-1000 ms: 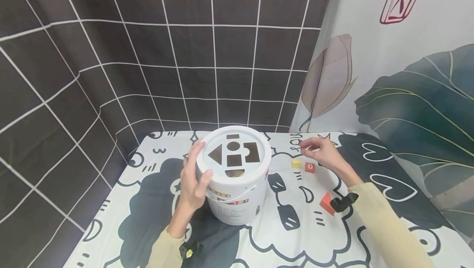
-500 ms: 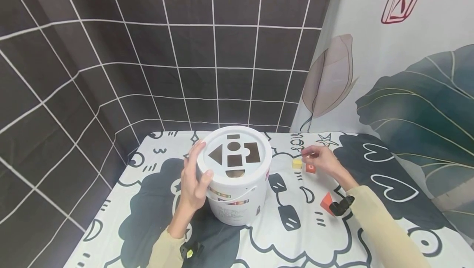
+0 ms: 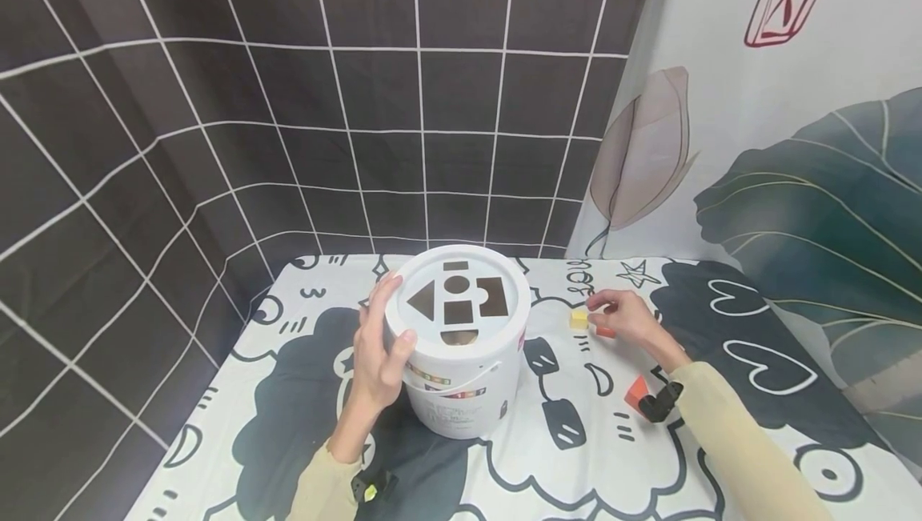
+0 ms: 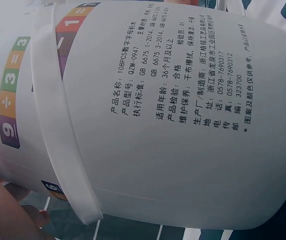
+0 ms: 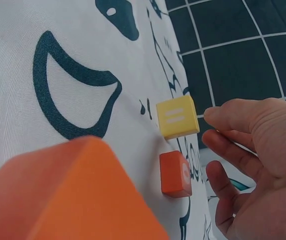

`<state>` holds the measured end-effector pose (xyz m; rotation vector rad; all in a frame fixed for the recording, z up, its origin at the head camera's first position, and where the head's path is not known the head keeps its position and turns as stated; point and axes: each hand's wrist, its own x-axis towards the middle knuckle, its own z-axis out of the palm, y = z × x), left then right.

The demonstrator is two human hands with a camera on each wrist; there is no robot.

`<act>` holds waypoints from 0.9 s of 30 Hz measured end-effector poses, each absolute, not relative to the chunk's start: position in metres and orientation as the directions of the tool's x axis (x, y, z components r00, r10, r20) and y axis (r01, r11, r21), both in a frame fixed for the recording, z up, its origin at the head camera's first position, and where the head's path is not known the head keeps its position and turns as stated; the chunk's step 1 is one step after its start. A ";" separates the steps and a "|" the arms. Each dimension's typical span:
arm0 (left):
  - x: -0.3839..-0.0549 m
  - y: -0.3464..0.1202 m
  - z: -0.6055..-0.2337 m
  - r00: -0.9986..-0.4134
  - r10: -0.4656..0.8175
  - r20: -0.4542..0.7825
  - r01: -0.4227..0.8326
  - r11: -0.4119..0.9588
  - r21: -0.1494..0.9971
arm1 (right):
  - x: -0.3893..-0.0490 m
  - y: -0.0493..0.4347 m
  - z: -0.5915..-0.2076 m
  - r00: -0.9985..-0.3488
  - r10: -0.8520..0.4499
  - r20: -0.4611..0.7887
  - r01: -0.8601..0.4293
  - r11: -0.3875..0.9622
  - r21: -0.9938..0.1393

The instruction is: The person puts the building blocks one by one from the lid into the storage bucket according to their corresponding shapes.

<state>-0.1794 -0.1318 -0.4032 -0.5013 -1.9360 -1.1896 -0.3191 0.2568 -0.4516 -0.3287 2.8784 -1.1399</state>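
A white bucket (image 3: 461,401) stands upright, its lid (image 3: 515,273) cut with several shaped holes. My left hand (image 3: 376,353) rests against its left side, fingers extended along the rim and thumb at the front; the left wrist view shows printed text and the white handle (image 4: 65,135). My right hand (image 3: 628,321) hovers beside a yellow block (image 3: 579,319) marked with an equals sign, fingertips just apart from it in the right wrist view. A smaller red-orange block (image 5: 174,175) sits next to the yellow one, partly hidden by that hand in the head view.
An orange triangular block (image 3: 637,391) lies nearer, under the right wrist, and looms large in the right wrist view. A patterned cloth (image 3: 562,473) covers the table. Behind it hangs a dark gridded curtain (image 3: 461,89), with a leaf-print sheet (image 3: 778,145) on the right.
My right hand has come down and slightly nearer, over the red-orange block and close to the yellow one. My left hand and the bucket stay put.
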 end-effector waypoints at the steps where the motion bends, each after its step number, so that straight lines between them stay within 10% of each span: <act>1: -0.179 -0.132 -0.403 -0.608 -0.070 0.791 0.673 0.481 0.561 | -0.319 0.257 -0.452 -0.977 -0.208 0.051 -0.187 0.708 -0.681; 27: -0.180 -0.133 -0.402 -0.599 -0.068 0.798 0.682 0.478 0.553 | -0.324 0.249 -0.440 -0.971 -0.223 0.083 -0.222 0.725 -0.652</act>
